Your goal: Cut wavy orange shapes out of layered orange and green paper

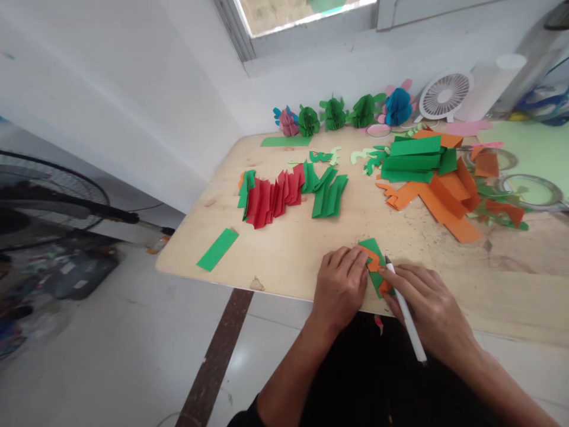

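Observation:
In front of me a green paper strip [376,284] lies at the table's near edge, with an orange paper cutout [373,261] on top of it. The fingers of my left hand [341,284] are curled together and hold the cutout's left end down on the strip. A white pen [406,317] slants through my right hand [429,302], its dark tip pointing up and away from me. The right fingertips also touch the lower right side of the cutout and strip. Part of both papers is hidden under my fingers.
Folded red paper [267,201] and folded green paper [329,193] lie left of centre, with a loose green strip [217,249] nearer. To the right are an orange paper pile [448,196] and green stack [411,160]. Several paper figures [333,112] and a small fan [446,95] stand at the back.

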Demonstrator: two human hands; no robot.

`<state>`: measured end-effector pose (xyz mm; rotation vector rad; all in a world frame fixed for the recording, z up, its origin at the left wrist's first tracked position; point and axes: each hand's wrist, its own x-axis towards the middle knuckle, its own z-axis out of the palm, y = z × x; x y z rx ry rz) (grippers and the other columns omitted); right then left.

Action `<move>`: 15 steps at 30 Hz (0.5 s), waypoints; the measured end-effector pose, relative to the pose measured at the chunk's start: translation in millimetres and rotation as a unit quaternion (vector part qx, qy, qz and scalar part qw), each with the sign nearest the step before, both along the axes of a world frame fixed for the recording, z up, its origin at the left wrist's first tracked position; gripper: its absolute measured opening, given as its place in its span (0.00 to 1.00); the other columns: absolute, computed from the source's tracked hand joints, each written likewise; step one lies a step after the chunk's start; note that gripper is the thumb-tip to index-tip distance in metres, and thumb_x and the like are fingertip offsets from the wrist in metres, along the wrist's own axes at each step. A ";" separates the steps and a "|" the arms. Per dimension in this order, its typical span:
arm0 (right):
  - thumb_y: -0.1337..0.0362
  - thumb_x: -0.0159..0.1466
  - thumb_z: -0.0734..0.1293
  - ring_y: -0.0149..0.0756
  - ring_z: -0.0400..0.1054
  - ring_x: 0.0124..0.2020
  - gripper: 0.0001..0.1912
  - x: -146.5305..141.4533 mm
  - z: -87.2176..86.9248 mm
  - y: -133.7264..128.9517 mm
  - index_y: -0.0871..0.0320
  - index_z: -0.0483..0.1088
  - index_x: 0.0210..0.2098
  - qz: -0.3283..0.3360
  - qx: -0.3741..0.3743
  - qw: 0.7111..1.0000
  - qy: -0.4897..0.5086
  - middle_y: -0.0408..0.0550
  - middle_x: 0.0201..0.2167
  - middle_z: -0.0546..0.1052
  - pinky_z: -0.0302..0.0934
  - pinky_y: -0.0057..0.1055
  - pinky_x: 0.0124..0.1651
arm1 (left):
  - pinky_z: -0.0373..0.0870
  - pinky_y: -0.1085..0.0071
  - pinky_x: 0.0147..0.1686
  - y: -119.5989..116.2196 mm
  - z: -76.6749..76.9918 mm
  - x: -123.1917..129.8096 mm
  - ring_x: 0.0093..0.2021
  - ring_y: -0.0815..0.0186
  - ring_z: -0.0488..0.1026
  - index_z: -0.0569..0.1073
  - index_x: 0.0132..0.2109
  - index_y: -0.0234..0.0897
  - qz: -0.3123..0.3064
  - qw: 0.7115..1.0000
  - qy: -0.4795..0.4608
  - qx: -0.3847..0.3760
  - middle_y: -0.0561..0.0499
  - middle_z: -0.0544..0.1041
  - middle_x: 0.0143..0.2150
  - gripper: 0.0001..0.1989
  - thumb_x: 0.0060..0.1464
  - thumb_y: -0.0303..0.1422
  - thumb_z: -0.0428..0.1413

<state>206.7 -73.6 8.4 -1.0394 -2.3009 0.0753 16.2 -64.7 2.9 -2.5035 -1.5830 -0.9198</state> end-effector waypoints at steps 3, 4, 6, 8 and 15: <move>0.69 0.65 0.64 0.46 0.71 0.48 0.19 -0.8 1.2 -0.5 0.58 0.67 0.56 0.001 0.001 1.000 -0.003 0.52 0.42 0.79 0.63 0.43 0.48 | 0.70 0.56 0.49 -0.1 -1.3 -0.2 0.51 0.56 0.72 0.72 0.52 0.34 0.008 1.000 -0.015 0.006 0.44 0.77 0.52 0.13 0.63 0.29 0.49; 0.69 0.64 0.64 0.46 0.70 0.48 0.19 -1.0 1.5 -0.7 0.59 0.66 0.56 0.001 0.001 1.000 -0.004 0.52 0.41 0.78 0.63 0.43 0.48 | 0.70 0.56 0.49 -0.2 -1.7 -0.2 0.51 0.57 0.72 0.72 0.51 0.34 0.012 1.000 -0.021 0.009 0.44 0.77 0.52 0.13 0.63 0.28 0.49; 0.70 0.64 0.64 0.46 0.70 0.48 0.20 -0.9 1.7 -0.8 0.59 0.66 0.56 0.001 0.003 1.000 -0.005 0.52 0.41 0.78 0.63 0.43 0.48 | 0.70 0.56 0.48 -0.4 -2.1 -0.2 0.50 0.57 0.72 0.73 0.50 0.34 0.016 0.999 -0.031 0.015 0.44 0.78 0.50 0.12 0.63 0.28 0.49; 0.70 0.64 0.64 0.46 0.70 0.48 0.20 -0.6 1.4 -0.7 0.59 0.66 0.56 0.002 0.004 1.000 -0.006 0.52 0.41 0.78 0.63 0.43 0.48 | 0.70 0.57 0.48 -0.3 -2.2 0.0 0.48 0.57 0.73 0.73 0.49 0.33 0.012 0.999 -0.031 0.021 0.45 0.79 0.49 0.11 0.63 0.28 0.49; 0.69 0.65 0.64 0.46 0.70 0.48 0.19 -0.1 0.4 -0.6 0.59 0.66 0.55 0.002 0.000 1.000 -0.010 0.52 0.42 0.78 0.63 0.42 0.48 | 0.70 0.55 0.49 0.7 -2.9 0.3 0.51 0.56 0.71 0.72 0.52 0.32 0.005 1.000 -0.014 0.008 0.44 0.77 0.52 0.13 0.63 0.29 0.49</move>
